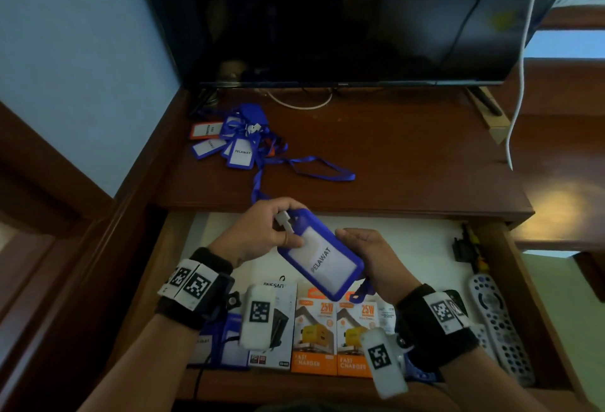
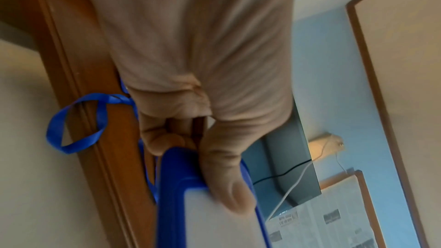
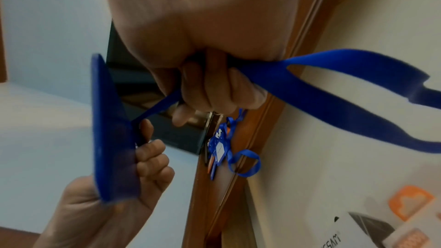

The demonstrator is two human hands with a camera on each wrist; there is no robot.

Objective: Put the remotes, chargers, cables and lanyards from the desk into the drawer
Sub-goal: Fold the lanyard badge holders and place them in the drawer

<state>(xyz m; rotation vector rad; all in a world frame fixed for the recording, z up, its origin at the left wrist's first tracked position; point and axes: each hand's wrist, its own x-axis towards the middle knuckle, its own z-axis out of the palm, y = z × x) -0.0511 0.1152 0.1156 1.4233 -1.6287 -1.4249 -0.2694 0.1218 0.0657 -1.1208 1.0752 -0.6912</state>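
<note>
A blue badge holder (image 1: 322,259) marked PELAWAT is held over the open drawer (image 1: 170,248) by both hands. My left hand (image 1: 278,231) pinches its top end by the white clip (image 1: 284,220), with the thumb (image 2: 226,180) on the clear face (image 2: 214,223). My right hand (image 1: 361,249) holds its right edge, and its fingers (image 3: 210,86) curl round the blue strap (image 3: 334,86). That strap (image 1: 258,189) trails back onto the desk (image 1: 409,156). A pile of blue and orange lanyards (image 1: 235,139) lies at the desk's back left.
The drawer holds two orange charger boxes (image 1: 334,333), a white box (image 1: 281,300), another blue badge (image 1: 226,343), grey remotes (image 1: 501,320) at the right and a black cable (image 1: 466,248). A TV (image 1: 343,18) stands behind the desk, and a white cable (image 1: 517,84) hangs on the right.
</note>
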